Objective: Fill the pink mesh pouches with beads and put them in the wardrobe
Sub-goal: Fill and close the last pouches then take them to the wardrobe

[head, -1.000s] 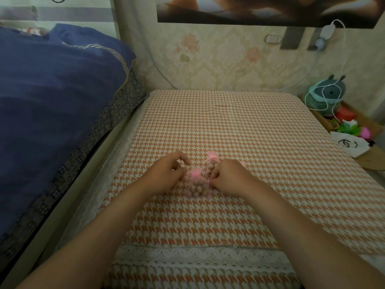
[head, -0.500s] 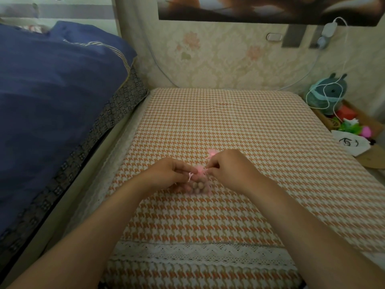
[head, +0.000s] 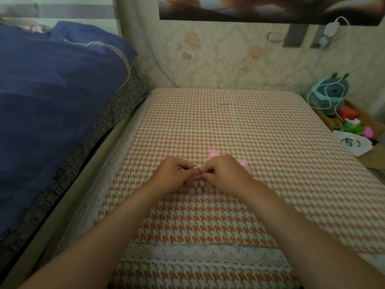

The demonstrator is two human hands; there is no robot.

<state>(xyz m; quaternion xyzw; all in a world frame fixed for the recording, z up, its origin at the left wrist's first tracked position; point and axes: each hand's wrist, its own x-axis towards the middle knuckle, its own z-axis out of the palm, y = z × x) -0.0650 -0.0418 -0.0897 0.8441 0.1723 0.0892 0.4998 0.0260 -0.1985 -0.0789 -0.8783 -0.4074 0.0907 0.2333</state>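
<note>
A pink mesh pouch (head: 199,187) full of tan beads lies on the houndstooth table cover (head: 229,126) between my hands. My left hand (head: 173,176) and my right hand (head: 224,174) meet at its neck, each pinching a thin pink drawstring end. Behind my right hand a second pink pouch (head: 213,152) pokes out, and a third pink pouch (head: 243,163) shows at the hand's right side; both are mostly hidden. No wardrobe is in view.
A bed with a blue quilt (head: 52,97) runs along the left edge. At the right stand a box of toys (head: 354,126), a teal plush (head: 329,92) wrapped in white cable, and a white paper (head: 352,143). The wallpapered wall is behind.
My hands closed in on the bead-filled pouch and took hold of its drawstrings at the neck; the pouch's gathered top is now covered by my fingers.
</note>
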